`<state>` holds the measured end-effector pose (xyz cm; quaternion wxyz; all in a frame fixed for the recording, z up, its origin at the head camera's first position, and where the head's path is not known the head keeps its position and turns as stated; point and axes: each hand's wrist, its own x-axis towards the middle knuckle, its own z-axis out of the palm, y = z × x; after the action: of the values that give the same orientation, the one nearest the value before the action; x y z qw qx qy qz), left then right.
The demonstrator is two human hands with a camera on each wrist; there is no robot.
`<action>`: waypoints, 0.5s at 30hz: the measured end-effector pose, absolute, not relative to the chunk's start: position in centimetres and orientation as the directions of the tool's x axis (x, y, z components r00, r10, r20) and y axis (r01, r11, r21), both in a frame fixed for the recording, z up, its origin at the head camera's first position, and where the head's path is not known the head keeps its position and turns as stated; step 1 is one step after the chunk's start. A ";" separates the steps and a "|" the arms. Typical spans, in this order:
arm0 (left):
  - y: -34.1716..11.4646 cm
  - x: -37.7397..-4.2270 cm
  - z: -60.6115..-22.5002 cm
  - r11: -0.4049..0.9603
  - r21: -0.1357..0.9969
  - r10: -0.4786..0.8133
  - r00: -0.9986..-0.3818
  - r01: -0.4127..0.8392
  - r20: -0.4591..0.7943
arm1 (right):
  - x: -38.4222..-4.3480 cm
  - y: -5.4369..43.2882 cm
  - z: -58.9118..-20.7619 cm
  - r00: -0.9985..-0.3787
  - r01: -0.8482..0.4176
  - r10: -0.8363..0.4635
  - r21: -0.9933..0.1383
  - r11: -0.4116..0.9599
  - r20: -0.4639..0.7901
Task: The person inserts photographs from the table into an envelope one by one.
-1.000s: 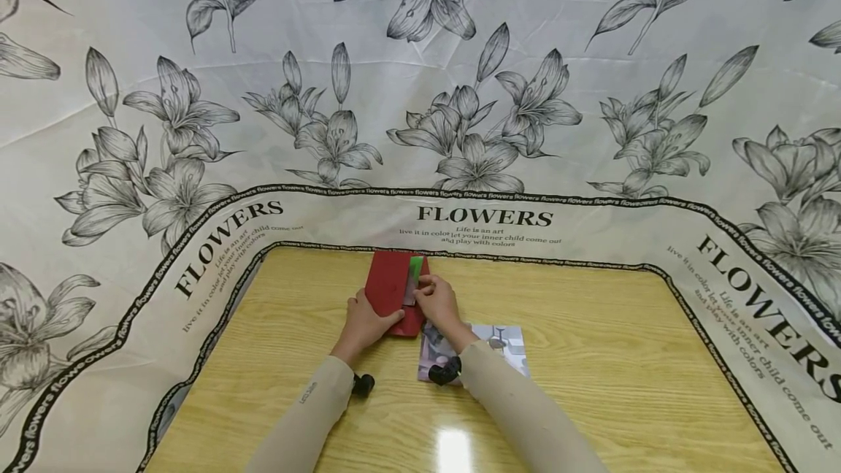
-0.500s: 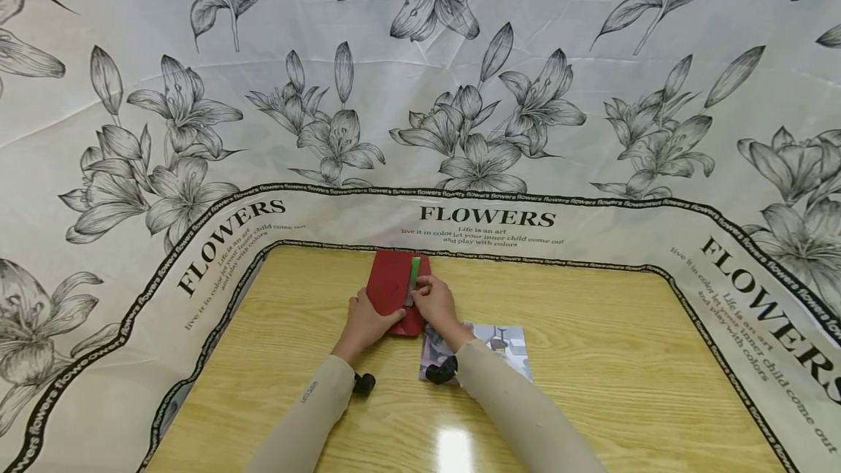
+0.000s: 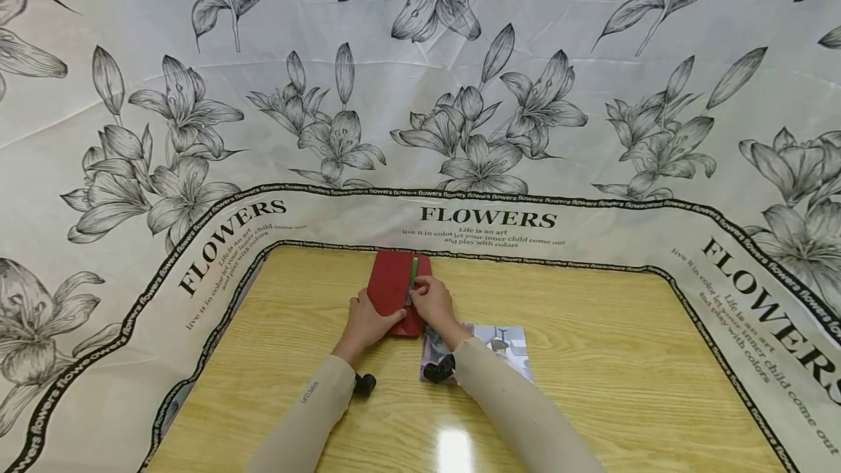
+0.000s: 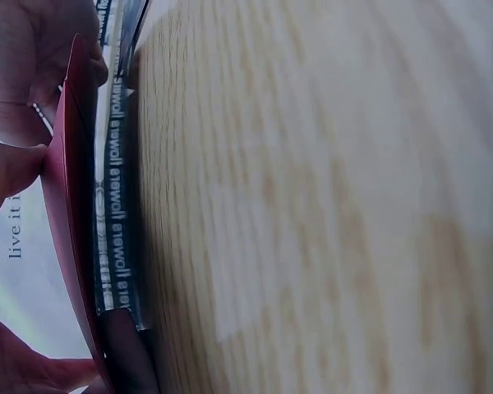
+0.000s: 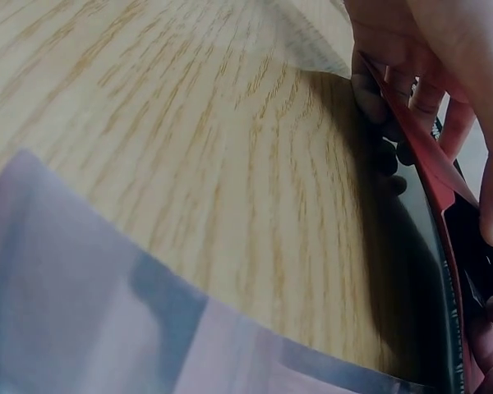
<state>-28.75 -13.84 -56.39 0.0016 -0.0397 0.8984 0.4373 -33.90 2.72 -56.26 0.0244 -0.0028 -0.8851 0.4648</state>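
Observation:
A red envelope (image 3: 388, 282) lies at the table's back edge, its long opening facing right. My left hand (image 3: 363, 321) grips its left side, with the thumb across the front near the opening. A narrow strip of a green-and-grey card (image 3: 414, 270) sticks out of the opening. My right hand (image 3: 435, 305) holds that exposed edge with its fingertips; the rest of the card is hidden inside the envelope. In the left wrist view the envelope (image 4: 68, 222) appears edge-on between thumb and fingers. In the right wrist view, fingers of my right hand wrap the envelope's edge (image 5: 423, 152).
A printed picture sheet (image 3: 506, 341) lies on the wooden table (image 3: 611, 356), partly under my right forearm. Behind the table hangs a white cloth (image 3: 368, 217) with flower drawings and lettering. Black wrist cameras (image 3: 363, 385) sit under both wrists.
The card has slid left into the envelope, so its visible green strip has become much narrower. My right hand has edged left with it; my left hand stays put.

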 end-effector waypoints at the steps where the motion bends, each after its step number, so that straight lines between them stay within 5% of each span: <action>1: -13.8 -28.8 -56.4 0.615 0.785 -0.071 -0.997 -0.074 -0.039 | -33.9 2.7 -56.3 -0.999 -0.015 0.030 -0.822 0.569 0.039; 15: -13.9 -28.9 -56.4 0.629 0.773 -0.067 -0.997 -0.076 -0.044 | -33.8 2.8 -56.5 -0.999 -0.026 0.023 -0.835 0.550 0.046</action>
<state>-28.87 -13.88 -56.35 0.0053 -0.0398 0.9026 0.4286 -33.83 2.79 -56.48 0.0260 0.0007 -0.8799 0.4745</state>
